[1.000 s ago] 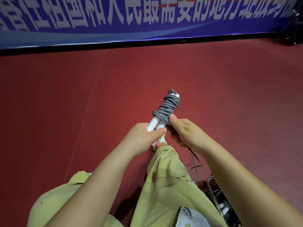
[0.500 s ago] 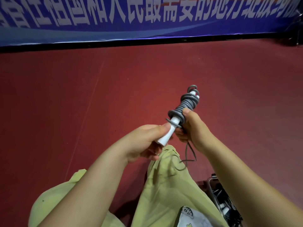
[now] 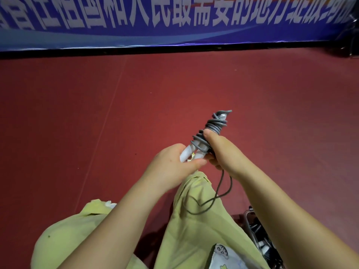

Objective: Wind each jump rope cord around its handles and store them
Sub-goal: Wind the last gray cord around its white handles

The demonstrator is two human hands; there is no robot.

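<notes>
Two white jump rope handles [image 3: 191,152] lie side by side, tilted up to the right, above my knees. A grey cord [image 3: 214,126] is coiled round their upper half. My left hand [image 3: 171,164] grips the handles' lower ends. My right hand [image 3: 221,152] holds the wound part, thumb pressed on the coils. A loose length of the cord [image 3: 219,191] hangs from under my right hand and loops over my right trouser leg.
Red floor [image 3: 97,123] spreads ahead up to a blue banner with white characters [image 3: 174,20] along the far wall. A metal-framed basket with dark items [image 3: 260,235] stands at the lower right beside my leg. My yellow-green trousers [image 3: 194,230] fill the bottom.
The handle bundle swung right and back toward the middle. Another turn of cord lies on the handles, and the hanging tail now loops over my leg.
</notes>
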